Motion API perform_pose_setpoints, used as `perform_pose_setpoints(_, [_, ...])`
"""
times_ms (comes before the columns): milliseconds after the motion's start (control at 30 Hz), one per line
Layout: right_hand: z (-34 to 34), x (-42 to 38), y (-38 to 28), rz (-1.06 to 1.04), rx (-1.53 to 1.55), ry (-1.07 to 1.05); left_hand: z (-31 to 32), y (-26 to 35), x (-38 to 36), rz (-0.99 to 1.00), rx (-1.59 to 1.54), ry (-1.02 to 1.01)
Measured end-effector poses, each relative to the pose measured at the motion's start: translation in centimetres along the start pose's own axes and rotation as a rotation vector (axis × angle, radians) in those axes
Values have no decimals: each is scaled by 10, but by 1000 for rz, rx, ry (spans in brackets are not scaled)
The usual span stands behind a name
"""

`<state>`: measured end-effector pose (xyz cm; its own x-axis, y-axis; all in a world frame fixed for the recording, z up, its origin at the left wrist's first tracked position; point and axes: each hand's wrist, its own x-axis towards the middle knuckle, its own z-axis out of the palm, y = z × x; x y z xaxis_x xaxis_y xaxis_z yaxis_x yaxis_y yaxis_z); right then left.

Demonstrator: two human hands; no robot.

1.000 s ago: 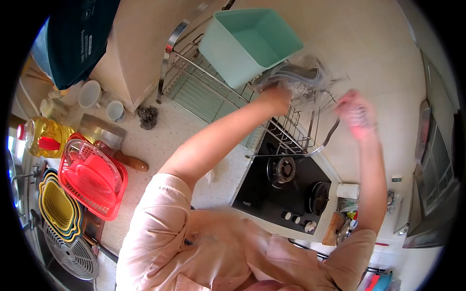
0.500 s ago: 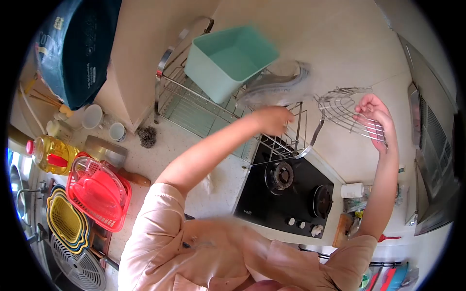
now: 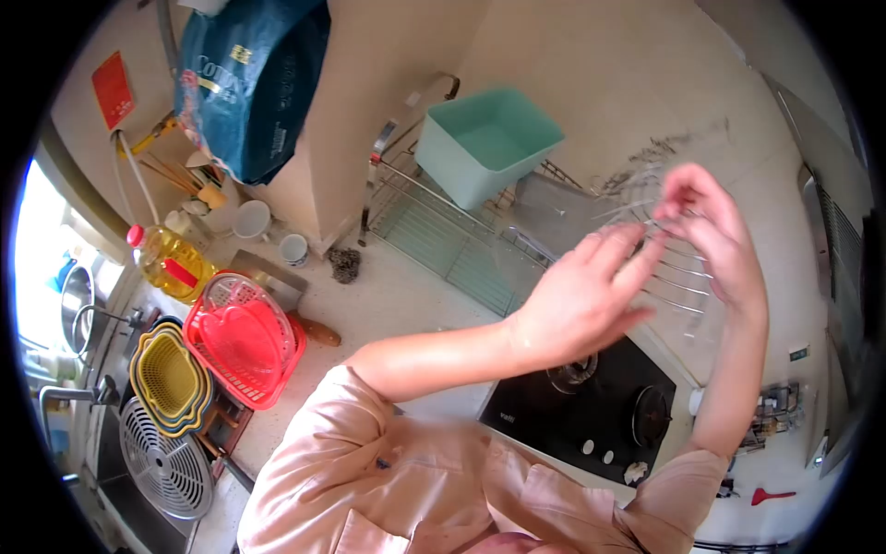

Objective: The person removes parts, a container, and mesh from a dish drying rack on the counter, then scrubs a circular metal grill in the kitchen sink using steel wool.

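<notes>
My right hand is raised above the stove side and grips a curved metal wire rack with its fingers bent round the wires. Reaching across to it, my left hand has its fingers extended and thumb apart, fingertips right at the rack beside my right fingers. Part of the rack is hidden behind both hands, and its far end is blurred. Behind my left hand stands a metal dish rack with a mint-green bin on top and a clear plastic piece beside the bin.
Below my hands is a black gas stove. On the left are red baskets, yellow baskets, a cleaver, an oil bottle and a scrubber. A blue bag hangs at upper left; a range hood borders the right.
My left hand has left the dish rack and moved right to the wire rack. My right hand still holds the wire rack. The whole view has shifted, with surroundings appearing further right.
</notes>
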<state>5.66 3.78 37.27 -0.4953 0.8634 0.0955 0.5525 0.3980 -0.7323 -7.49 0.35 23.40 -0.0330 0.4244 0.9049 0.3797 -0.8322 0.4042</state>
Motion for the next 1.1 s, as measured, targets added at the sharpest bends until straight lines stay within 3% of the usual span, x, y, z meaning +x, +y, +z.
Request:
perform_pose_setpoints(67, [20, 21, -4, -139, -37, -44, -1, -13, -3, -64, 129, 43])
perform_pose_setpoints(133, [39, 40, -9, -306, -19, -63, -20, -29, 0, 10, 314, 144])
perform_pose_setpoints(233, [65, 55, -40, -324, 296, 20, -55, -55, 11, 70, 335, 357])
perform_pose_setpoints(333, [68, 84, -34, -334, 276, 135, -94, -73, 13, -153, 229, 446])
perform_pose_setpoints(433, [96, 117, 27, -270, -281, 136, -125, -92, 12, -259, 77, 561])
perform_pose_setpoints(533, [149, 126, 88, -527, -610, 142, -140, -105, 9, -359, 29, 540])
perform_pose_setpoints(633, [147, 116, 85, -156, -728, -35, -145, -106, 8, -469, -54, 490])
perform_pose_setpoints(733, [119, 87, 92, -255, -744, -15, -140, -117, 1, -450, -84, 502])
perform_pose_setpoints(800, [100, 70, 94, -213, -698, -49, -128, -128, -6, -397, -64, 524])
perform_pose_setpoints(1100, [81, 37, 122, -191, -720, -30, -75, -174, -30, -543, -16, 463])
